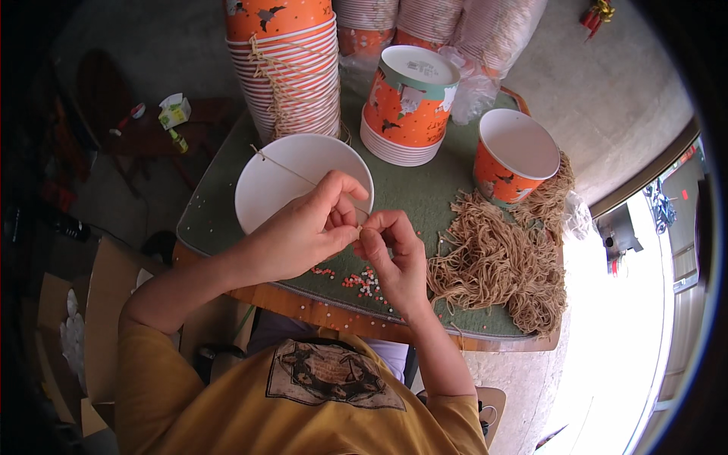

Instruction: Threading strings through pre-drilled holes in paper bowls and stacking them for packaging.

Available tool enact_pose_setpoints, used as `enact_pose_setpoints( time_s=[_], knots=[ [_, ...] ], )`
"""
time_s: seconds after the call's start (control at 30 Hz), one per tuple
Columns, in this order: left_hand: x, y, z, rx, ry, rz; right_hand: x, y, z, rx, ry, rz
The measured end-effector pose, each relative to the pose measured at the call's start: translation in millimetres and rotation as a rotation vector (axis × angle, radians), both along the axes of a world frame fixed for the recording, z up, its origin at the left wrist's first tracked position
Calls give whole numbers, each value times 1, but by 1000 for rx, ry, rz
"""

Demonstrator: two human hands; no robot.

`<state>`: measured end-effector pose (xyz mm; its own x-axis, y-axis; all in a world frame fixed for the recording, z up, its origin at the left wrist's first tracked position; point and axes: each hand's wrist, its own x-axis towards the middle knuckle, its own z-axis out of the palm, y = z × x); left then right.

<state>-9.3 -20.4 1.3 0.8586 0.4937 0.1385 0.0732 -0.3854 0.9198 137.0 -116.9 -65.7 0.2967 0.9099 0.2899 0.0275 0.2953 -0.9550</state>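
Note:
My left hand (pixel 311 224) and my right hand (pixel 396 262) meet over the front of the table, both pinching a thin tan cord (pixel 287 167). The cord runs from the far left rim of a white-lined paper bucket (pixel 262 189) across its mouth to my fingers. A small loop or knot appears between my fingertips; its exact form is too small to tell. The bucket stands just behind my left hand, which hides part of its near side. Small white and orange beads (pixel 368 284) lie scattered below my hands, and a heap of tan cords (pixel 493 258) sits right of my right hand.
A tall stack of orange paper buckets (pixel 284 83) with cords hanging down it stands at the back left. Behind are an upturned bucket stack (pixel 409 106), a single upright bucket (pixel 516 148) and plastic-wrapped stacks (pixel 497 34). A cardboard box (pixel 114 303) is at the left.

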Motion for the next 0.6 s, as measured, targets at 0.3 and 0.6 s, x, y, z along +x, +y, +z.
enact_pose_setpoints(
  time_s=[0.3, 0.6],
  knots=[
    [-3, 2, -3, 238, 48, 53, -1, 0, -5, 3, 73, 25],
    [-7, 5, -3, 339, 86, 106, 0, -5, 0, 3, -254, -32]
  ],
)
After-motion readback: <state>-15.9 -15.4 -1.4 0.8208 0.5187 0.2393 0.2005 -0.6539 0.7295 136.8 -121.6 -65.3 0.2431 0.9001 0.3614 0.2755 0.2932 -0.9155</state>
